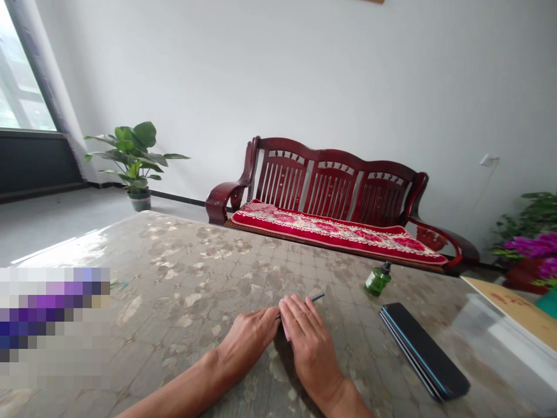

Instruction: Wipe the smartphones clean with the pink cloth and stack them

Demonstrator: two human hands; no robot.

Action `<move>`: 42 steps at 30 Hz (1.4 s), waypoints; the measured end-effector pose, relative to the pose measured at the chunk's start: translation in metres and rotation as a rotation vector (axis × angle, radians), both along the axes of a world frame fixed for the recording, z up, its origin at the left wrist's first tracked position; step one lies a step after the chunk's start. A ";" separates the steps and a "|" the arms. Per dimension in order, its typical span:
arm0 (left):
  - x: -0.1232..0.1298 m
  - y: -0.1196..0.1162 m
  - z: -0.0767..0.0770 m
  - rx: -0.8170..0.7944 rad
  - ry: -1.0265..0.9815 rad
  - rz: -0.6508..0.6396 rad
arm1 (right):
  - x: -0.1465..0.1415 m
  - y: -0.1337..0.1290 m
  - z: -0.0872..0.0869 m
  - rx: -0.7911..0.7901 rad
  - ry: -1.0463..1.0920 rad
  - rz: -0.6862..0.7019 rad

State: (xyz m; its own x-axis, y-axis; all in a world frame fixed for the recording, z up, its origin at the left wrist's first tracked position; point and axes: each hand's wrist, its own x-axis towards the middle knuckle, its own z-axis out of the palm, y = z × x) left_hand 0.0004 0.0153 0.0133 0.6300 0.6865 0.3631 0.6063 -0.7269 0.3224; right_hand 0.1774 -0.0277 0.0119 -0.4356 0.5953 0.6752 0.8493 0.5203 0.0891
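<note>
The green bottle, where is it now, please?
In the head view, the green bottle is on the patterned table, to the right of the right hand, just beyond the long black object.

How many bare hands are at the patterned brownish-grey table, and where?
2: the left hand at one end of the thin dark rod, and the right hand beside it, covering the rod's middle. No other hand shows.

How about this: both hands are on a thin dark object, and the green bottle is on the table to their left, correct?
Not quite: the left hand and right hand are on a thin dark object, but the head view shows the green bottle on the table to their right, not left.
</note>
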 end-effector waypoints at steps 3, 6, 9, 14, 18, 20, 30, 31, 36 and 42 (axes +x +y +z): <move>-0.003 0.002 0.001 -0.078 -0.018 -0.018 | 0.009 0.004 -0.001 -0.006 -0.037 -0.020; -0.005 0.005 0.000 -0.149 -0.025 0.064 | 0.034 0.015 -0.004 0.024 0.012 -0.115; -0.003 0.006 0.000 -0.189 0.017 0.091 | 0.050 0.023 -0.008 0.063 0.067 -0.186; 0.004 0.006 0.003 -0.227 0.020 0.116 | 0.023 0.014 -0.006 0.019 0.047 -0.108; 0.001 0.008 0.005 -0.246 0.018 0.079 | 0.002 0.007 0.002 -0.030 -0.018 0.012; -0.003 0.011 0.005 -0.258 0.019 0.093 | 0.008 0.009 0.004 -0.019 -0.020 -0.010; -0.010 0.021 -0.002 -0.230 0.034 0.110 | 0.045 0.011 -0.006 0.069 0.082 -0.183; -0.010 0.020 -0.001 -0.229 0.025 0.110 | 0.043 0.011 -0.006 0.071 0.088 -0.184; -0.010 0.020 0.006 -0.231 0.040 0.119 | 0.040 0.012 -0.005 0.077 0.115 -0.186; -0.009 0.014 0.020 -0.221 0.105 0.119 | 0.041 0.012 -0.008 0.062 0.136 -0.155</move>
State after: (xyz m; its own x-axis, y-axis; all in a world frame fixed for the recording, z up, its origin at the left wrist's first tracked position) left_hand -0.0085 0.0296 0.0336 0.5661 0.8135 0.1332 0.7219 -0.5673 0.3962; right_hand 0.2187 -0.0162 0.0041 -0.2448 0.6036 0.7588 0.9250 0.3800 -0.0039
